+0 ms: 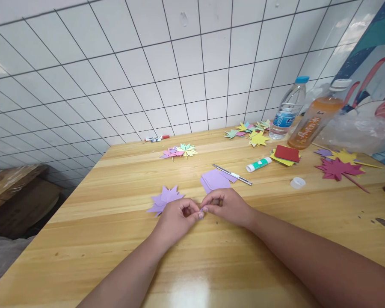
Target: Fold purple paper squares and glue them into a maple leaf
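Observation:
My left hand (pixel 177 216) and my right hand (pixel 226 206) meet over the middle of the table, fingertips pinched together. Between them is a small piece of purple paper (pixel 202 210), mostly covered by the fingers. Just beyond my left hand lies a purple paper leaf (pixel 165 198) with pointed lobes. Behind my right hand rests a stack of purple paper squares (pixel 214 180). A slim craft knife or pen-like tool (pixel 232 174) lies across the corner of that stack; its exact kind is unclear.
A glue stick (pixel 259 164), a white cap (pixel 297 183) and red and yellow paper (pixel 286 153) lie to the right. Behind them stand a water bottle (pixel 288 109) and an orange drink bottle (pixel 319 115). Finished-looking paper leaves (pixel 339 169) and markers (pixel 157 138) are farther out, near the tiled wall (pixel 186 64).

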The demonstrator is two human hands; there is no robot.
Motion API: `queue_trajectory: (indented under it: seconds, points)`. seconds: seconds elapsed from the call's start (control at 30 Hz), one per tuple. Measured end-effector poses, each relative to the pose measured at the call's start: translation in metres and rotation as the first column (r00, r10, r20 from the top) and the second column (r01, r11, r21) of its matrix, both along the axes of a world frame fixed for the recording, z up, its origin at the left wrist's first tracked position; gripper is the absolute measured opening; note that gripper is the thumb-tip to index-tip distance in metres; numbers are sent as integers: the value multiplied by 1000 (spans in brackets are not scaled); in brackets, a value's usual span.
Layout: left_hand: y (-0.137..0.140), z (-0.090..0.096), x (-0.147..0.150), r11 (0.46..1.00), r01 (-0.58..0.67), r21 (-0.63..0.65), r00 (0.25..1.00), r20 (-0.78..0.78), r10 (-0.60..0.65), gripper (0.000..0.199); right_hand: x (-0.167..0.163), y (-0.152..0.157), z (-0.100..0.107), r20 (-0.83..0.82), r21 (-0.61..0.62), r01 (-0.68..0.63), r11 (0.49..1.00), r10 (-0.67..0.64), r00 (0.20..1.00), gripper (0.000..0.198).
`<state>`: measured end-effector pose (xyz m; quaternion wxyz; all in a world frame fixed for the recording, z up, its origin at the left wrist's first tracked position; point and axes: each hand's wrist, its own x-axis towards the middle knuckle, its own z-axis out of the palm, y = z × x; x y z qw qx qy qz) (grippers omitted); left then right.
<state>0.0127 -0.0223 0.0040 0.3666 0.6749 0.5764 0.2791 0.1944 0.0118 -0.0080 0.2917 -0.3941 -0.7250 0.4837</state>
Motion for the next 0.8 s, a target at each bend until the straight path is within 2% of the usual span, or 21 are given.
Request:
queue_trajectory:
  seconds: [0.13,0.3,0.43,0.67,0.8]
  points:
    - [-1,2,2,1000,18,-19,1000,-1,-18,21,0,0,-1,3,1,-25,1000,25,1000,14]
    - [-2,9,0,989,147,-11,989,-8,-147,24,0,0,3,-32,17,6,1000,-6,999,10]
    - [-1,10,-3,977,183,-105,982,-16,-186,26,-1,-2,4,-16,65,-11,998,12,1000,9]
    - [1,6,-3,966,137,-219,981,164,-102,21,-1,-2,7,-163,-73,-51,996,39,986,14]
    - [4,7,-3,957,140,-255,974,207,-87,19,1,-1,7,-220,-96,-79,992,56,974,14]
